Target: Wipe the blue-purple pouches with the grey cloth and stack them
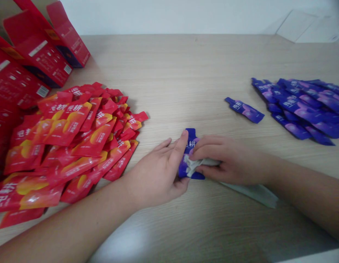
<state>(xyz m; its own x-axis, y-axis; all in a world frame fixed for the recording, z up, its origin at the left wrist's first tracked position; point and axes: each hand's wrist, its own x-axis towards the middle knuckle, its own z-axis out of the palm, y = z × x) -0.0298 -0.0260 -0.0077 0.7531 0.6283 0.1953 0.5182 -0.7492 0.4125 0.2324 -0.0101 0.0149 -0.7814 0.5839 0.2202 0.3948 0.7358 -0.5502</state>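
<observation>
Near the middle of the table, a purple pouch (189, 143) with white characters lies under both my hands. My left hand (161, 171) grips it along its left edge, thumb at the lower corner and index finger near the top. Pinched in my right hand (226, 157) is a crumpled white cloth (195, 166), pressed against the pouch's lower face. The cloth's loose end trails out to the right beneath my right forearm. Part of the pouch is covered by the fingers and the cloth.
A heap of red and orange pouches (81, 142) fills the left side. Open red boxes (38, 51) stand behind it. At the right lies a pile of purple pouches (303, 106), with a single purple pouch (245, 109) apart from it. A white wall (169, 16) borders the table's back.
</observation>
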